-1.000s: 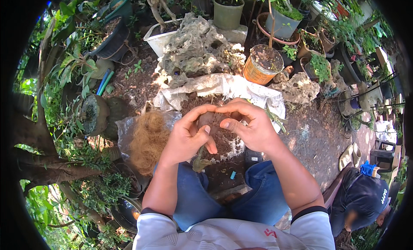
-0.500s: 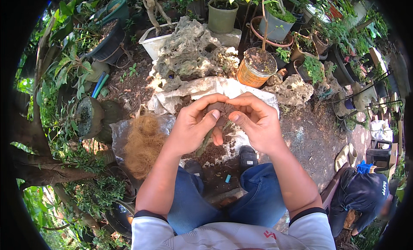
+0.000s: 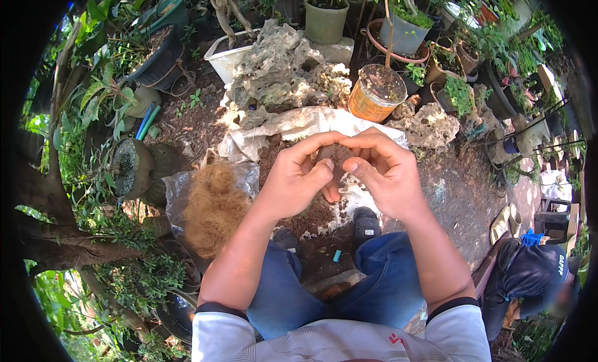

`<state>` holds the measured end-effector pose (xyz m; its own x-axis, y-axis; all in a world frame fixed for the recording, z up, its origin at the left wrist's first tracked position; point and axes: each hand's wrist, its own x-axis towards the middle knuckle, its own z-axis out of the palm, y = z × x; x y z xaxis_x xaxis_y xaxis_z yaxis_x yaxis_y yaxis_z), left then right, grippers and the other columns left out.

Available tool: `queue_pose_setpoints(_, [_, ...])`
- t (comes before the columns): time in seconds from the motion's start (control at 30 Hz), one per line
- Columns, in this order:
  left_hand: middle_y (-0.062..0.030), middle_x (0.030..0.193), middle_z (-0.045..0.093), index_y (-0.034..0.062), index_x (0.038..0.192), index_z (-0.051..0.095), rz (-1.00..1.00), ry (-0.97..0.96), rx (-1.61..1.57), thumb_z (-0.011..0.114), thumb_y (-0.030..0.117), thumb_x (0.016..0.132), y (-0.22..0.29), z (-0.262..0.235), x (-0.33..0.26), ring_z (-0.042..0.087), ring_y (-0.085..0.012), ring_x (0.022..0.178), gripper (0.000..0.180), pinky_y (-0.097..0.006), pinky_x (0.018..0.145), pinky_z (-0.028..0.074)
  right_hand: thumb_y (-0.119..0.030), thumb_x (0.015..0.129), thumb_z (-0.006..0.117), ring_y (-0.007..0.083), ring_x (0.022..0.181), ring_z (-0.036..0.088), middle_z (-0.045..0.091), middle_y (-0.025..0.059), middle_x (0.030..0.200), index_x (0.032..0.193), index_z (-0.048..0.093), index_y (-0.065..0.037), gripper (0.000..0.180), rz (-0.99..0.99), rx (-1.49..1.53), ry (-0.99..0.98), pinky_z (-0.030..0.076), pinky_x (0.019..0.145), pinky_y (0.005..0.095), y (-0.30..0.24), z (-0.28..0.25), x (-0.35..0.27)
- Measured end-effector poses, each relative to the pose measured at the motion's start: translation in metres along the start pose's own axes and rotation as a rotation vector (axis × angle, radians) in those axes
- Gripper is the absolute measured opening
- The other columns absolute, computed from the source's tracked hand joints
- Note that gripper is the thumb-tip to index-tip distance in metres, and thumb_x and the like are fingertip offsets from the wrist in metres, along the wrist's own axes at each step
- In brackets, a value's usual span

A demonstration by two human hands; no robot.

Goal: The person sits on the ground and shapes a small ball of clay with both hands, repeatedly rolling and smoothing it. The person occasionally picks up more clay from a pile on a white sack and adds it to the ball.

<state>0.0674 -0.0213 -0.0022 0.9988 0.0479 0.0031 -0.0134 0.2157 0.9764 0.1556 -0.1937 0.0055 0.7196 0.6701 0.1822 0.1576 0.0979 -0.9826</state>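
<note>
My left hand [image 3: 301,175] and my right hand [image 3: 389,181] meet in front of me, fingertips close together. Between them they press a dark brown clump of soil [image 3: 336,154], with both thumbs on its near side. The fingers hide much of the clump. Beneath my hands, loose brown soil [image 3: 314,216] lies on a crumpled white sheet [image 3: 311,121]. To the left of my left forearm is a fluffy heap of tan fibre [image 3: 215,209], resting on clear plastic [image 3: 177,191].
Beyond the sheet stand a pitted rock [image 3: 274,69], an orange bucket [image 3: 374,100] and several potted plants. A small teal cylinder [image 3: 337,255] lies between my shoes. At right, a person in dark clothes [image 3: 529,272] bends down near pale sandals [image 3: 506,222].
Both hands stay closed around the soil clump and sit slightly further right in view. A green strip hanging below the clump earlier is now out of sight. The view has shifted a little.
</note>
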Motion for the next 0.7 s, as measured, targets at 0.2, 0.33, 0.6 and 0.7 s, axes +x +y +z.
queue_pose_setpoints(0.2, [-0.0131, 0.104, 0.067, -0.0012, 0.141, 0.048, -0.064, -0.012, -0.139, 0.054, 0.015, 0.095, 0.011, -0.006, -0.002, 0.069, -0.017, 0.069, 0.049, -0.031, 0.066, 0.056, -0.011, 0.093, 0.071, 0.0128, 0.096, 0.063, 0.064, 0.0061, 0.106, 0.117, 0.065, 0.003, 0.028, 0.081, 0.156, -0.012, 0.052, 0.084, 0.0297, -0.007, 0.004, 0.003])
queue_pose_setpoints(0.33, [-0.0099, 0.102, 0.068, -0.0002, 0.14, 0.051, -0.068, 0.009, -0.135, 0.056, 0.015, 0.096, 0.011, -0.009, -0.004, 0.068, -0.0147, 0.067, 0.047, -0.029, 0.065, 0.054, -0.01, 0.095, 0.069, 0.0135, 0.097, 0.063, 0.064, 0.0063, 0.107, 0.117, 0.064, 0.003, 0.027, 0.068, 0.102, -0.026, 0.053, 0.084, 0.0301, -0.008, 0.008, 0.007])
queue_pose_setpoints(0.6, [-0.0128, 0.105, 0.066, -0.0035, 0.137, 0.049, 0.032, -0.02, -0.024, 0.051, 0.001, 0.097, 0.007, -0.025, -0.002, 0.069, -0.0181, 0.065, 0.04, -0.029, 0.061, 0.058, -0.01, 0.097, 0.066, 0.0148, 0.095, 0.064, 0.066, 0.0075, 0.104, 0.119, 0.061, 0.001, 0.025, 0.011, 0.18, -0.017, 0.055, 0.083, 0.0333, -0.003, 0.021, 0.013])
queue_pose_setpoints(0.7, [-0.0128, 0.106, 0.065, -0.0032, 0.136, 0.049, 0.009, -0.013, -0.13, 0.05, 0.001, 0.097, 0.007, -0.027, -0.001, 0.069, -0.0185, 0.065, 0.039, -0.029, 0.06, 0.058, -0.009, 0.097, 0.065, 0.0152, 0.095, 0.065, 0.067, 0.0089, 0.103, 0.119, 0.06, 0.001, 0.025, 0.048, 0.266, -0.036, 0.056, 0.083, 0.0337, -0.003, 0.022, 0.012])
